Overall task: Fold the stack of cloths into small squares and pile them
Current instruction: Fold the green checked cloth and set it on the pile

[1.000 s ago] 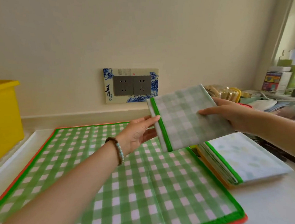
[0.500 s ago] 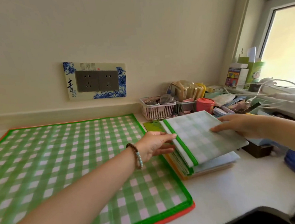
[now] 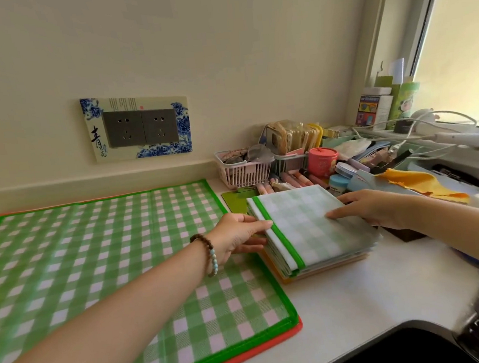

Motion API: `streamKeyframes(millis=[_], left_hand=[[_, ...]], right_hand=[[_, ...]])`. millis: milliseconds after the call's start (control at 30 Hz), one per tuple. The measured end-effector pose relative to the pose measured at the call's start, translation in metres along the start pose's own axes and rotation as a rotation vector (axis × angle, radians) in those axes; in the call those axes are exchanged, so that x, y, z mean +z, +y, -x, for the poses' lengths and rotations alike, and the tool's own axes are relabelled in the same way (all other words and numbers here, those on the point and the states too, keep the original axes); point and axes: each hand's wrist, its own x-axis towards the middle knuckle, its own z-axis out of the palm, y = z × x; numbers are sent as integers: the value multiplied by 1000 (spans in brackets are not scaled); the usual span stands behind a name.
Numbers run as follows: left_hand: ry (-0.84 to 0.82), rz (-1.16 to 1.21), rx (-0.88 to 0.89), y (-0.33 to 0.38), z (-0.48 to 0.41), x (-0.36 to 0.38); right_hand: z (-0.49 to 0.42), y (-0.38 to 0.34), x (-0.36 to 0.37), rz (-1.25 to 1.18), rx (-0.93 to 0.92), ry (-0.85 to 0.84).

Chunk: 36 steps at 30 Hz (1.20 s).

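**Both hands on the folded pile**

Hands first: our left hand (image 3: 236,233), fingers loosely extended, touches the green-bound left edge of the pale green checked folded cloth (image 3: 308,227). Our right hand (image 3: 375,208) lies flat with fingers pressed together on that cloth's right half, pinching nothing. This cloth tops the pile of folded square cloths (image 3: 319,264), which sits on the white tabletop (image 3: 371,300) at 3 o'clock of the large unfolded green-and-white checked cloths with green and orange borders (image 3: 101,266). At 12 o'clock of the pile stands a pink slatted plastic basket (image 3: 244,173).
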Motion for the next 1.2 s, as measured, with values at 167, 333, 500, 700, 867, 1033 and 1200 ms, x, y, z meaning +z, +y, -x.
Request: streamKeyframes(millis=[167,333,500,700,867,1033,1200], left_hand=[[13,-48,15,-4,-1,0],[40,-84,16,-9,-1,-3],[69,-118,69,-6,3,-16],[80,-391,223,-2,19,-47],[79,-624,279,-19,48,-91],[66,-900,188,-47,96,-150],[62,-1041,118,-66,147,-196]], right_hand=[[0,3,1,56,-2,7],[2,6,2,101,-15,15],[9,-3,2,243,-137,111],[29,-37,29,423,-408,221],[48,-74,90,618,-633,233],[64,-91,166,811,-761,81],[79,-98,228,796,-798,-124]])
